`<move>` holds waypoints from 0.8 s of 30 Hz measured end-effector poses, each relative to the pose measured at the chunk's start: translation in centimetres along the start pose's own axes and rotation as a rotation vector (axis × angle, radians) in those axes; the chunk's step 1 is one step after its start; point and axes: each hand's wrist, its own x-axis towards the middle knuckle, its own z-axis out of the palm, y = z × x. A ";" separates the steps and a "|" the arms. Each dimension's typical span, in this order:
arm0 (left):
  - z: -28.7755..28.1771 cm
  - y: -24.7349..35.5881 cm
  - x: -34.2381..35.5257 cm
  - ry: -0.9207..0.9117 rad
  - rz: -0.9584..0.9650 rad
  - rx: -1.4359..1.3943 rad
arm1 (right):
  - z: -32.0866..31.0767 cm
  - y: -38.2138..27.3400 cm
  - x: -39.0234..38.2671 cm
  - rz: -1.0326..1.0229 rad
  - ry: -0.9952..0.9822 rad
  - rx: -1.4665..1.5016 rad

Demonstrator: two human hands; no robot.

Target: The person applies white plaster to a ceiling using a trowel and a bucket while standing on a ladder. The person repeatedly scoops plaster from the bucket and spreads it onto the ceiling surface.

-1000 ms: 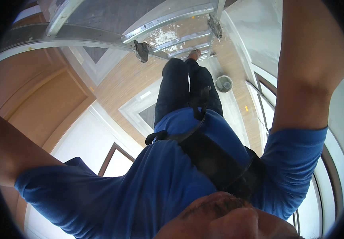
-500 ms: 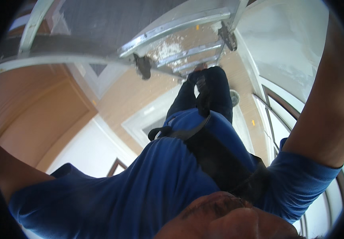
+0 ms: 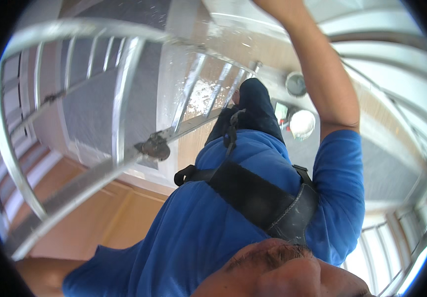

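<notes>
My right arm reaches up past the middle of the picture, and only the base of my right hand (image 3: 278,7) shows at the upper edge. Its fingers are cut off, so what it touches is hidden. At the lower left my left upper arm (image 3: 45,273) runs out of the picture, and the left hand is out of sight. A silver metal folding ladder (image 3: 122,99) rises on my left, with a dark hinge (image 3: 155,148) on its rail. My dark-trousered legs (image 3: 258,101) are close against its lower rungs (image 3: 215,91).
Down on the right stand a grey bucket (image 3: 296,83) and a white bucket (image 3: 302,123), with small items beside them. White splatter (image 3: 201,96) marks the floor behind the rungs. A brown wooden panel (image 3: 124,213) lies beyond the ladder at lower left.
The view has turned, and the ladder now fills much more of the left side. My right arm has swung from the right rim to the upper middle. The white bucket has come into sight.
</notes>
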 end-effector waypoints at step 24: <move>12.7 0.3 -8.7 -0.513 0.274 -0.204 | -17.7 8.6 -48.1 0.896 0.777 -0.709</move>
